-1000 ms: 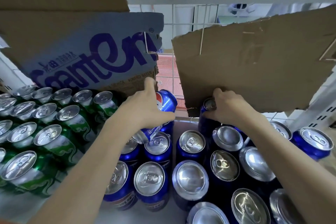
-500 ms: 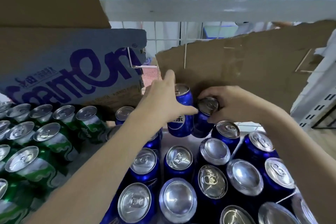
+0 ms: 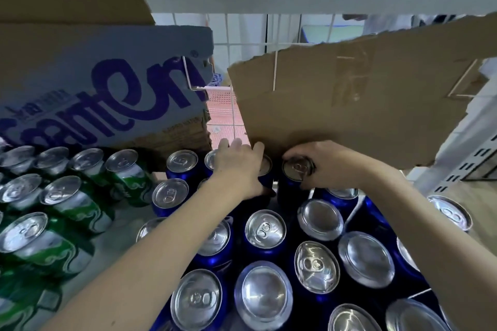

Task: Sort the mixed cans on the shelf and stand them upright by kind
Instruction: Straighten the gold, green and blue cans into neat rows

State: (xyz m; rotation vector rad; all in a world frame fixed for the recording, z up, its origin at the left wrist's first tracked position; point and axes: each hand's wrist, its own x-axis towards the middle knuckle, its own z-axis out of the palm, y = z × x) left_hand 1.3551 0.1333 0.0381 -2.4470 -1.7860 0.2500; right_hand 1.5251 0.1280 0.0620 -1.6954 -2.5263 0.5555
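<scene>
Cans in blue (image 3: 265, 232) fill the lower middle and right of the frame, standing upright in rows on the shelf (image 3: 121, 226), while green cans (image 3: 68, 203) stand grouped at the left; the two kinds look already kept apart. The left hand (image 3: 238, 166) curls round a blue can (image 3: 265, 169) at the back row, just under the torn cardboard (image 3: 349, 105), its top mostly hidden by the fingers. The right hand (image 3: 326, 166) grips a second blue can (image 3: 297, 169) by its rim and side, just beside the first. Both cans appear upright and at or near the shelf, so the step in hand seems to be seating them at the back of the blue group. Doing it well likely means setting each base flat before letting go, nudging the pair snug against each other and in line with the row in front, and keeping knuckles low so the cardboard edge is not dragged. Some blue cans near the bottom of the frame show smooth domed ends, so they may be upside down and worth turning later. A printed box (image 3: 107, 94) sits at upper left behind the green cans.
</scene>
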